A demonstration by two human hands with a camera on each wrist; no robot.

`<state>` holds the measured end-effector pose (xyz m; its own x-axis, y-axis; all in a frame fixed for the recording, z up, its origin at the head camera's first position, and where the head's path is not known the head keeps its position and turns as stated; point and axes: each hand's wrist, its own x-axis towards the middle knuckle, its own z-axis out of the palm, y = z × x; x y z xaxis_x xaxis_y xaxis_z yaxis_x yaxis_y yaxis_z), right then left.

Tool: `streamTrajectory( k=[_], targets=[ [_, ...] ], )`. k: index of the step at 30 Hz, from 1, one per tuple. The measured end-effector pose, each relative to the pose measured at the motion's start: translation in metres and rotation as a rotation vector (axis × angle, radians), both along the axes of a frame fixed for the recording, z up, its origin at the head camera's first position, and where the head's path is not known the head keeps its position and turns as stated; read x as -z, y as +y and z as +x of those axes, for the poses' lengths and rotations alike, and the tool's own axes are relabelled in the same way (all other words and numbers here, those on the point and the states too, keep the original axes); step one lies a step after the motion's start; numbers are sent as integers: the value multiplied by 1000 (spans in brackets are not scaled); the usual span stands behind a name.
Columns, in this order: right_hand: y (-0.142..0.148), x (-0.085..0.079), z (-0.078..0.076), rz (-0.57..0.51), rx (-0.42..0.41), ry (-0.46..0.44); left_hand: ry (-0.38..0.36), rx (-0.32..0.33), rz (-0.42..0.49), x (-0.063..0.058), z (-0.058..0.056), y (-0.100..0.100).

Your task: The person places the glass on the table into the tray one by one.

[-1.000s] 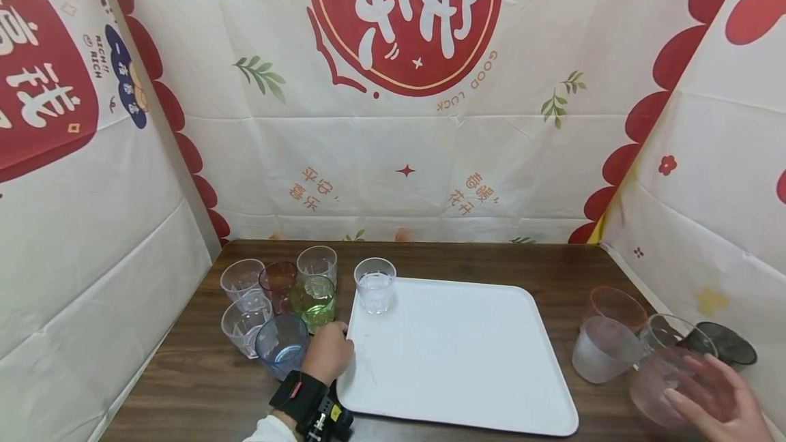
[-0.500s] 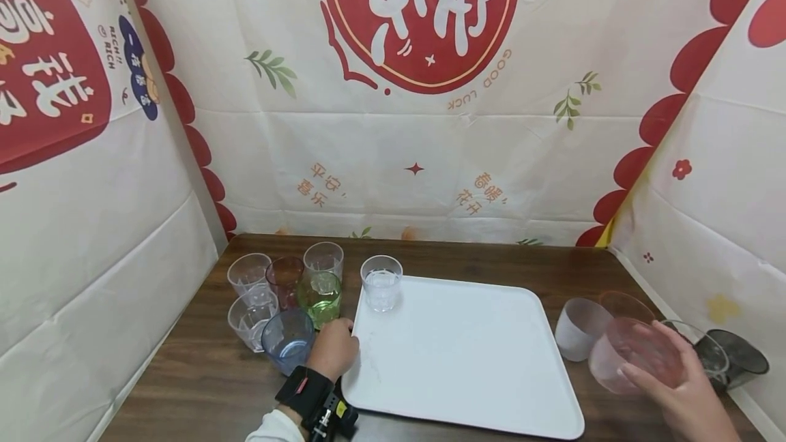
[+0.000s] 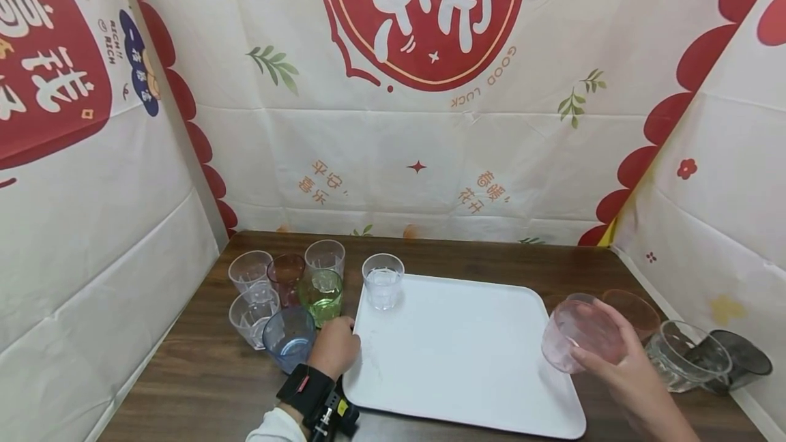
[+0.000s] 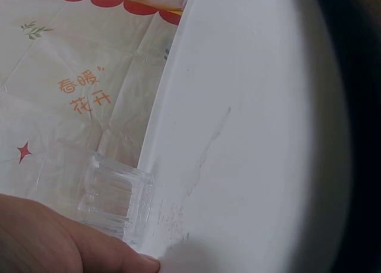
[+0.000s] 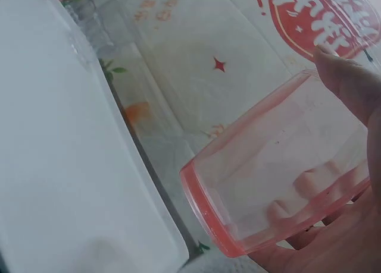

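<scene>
My right hand (image 3: 629,370) grips a transparent pink cup (image 3: 574,336), thumb on one side and fingers round the other. The cup is tilted and overlaps the right edge of the white tray (image 3: 454,353) in the head view. In the right wrist view the fingers (image 5: 309,184) show through its wall. My left hand (image 3: 334,350) holds the tray's left rim, its thumb (image 4: 128,258) lying on the white surface in the left wrist view. A clear cup (image 3: 383,285) stands at the tray's back-left corner.
Left of the tray cluster several cups: clear, brownish-red, a green cup (image 3: 321,297) and a blue cup (image 3: 288,340). At right stand an orange-rimmed cup (image 3: 638,312), a clear glass mug (image 3: 678,363) and a tilted dark grey cup (image 3: 746,360). A frosted cup is mostly hidden behind the pink one.
My right hand has taken hold of the pink cup and carried it left from the right-hand group to the tray's edge. The left hand keeps its place; the head view has shifted slightly.
</scene>
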<state>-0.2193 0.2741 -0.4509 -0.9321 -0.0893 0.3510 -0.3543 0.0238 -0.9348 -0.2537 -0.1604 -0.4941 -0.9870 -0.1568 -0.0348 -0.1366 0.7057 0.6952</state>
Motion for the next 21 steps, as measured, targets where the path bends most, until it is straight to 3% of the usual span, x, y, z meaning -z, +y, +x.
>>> streamTrajectory(
  k=[8, 15, 21],
  targets=[
    [-32, -10, -25, 74, 9, -92, 7, 8, 0, 0, 0, -1],
    [-55, -18, -48, 254, 33, -238, -4, 4, 8, 0, 1, 0],
    [-78, -17, -68, 253, -13, -260, 1, 7, 6, 0, 0, 0]
  ],
)
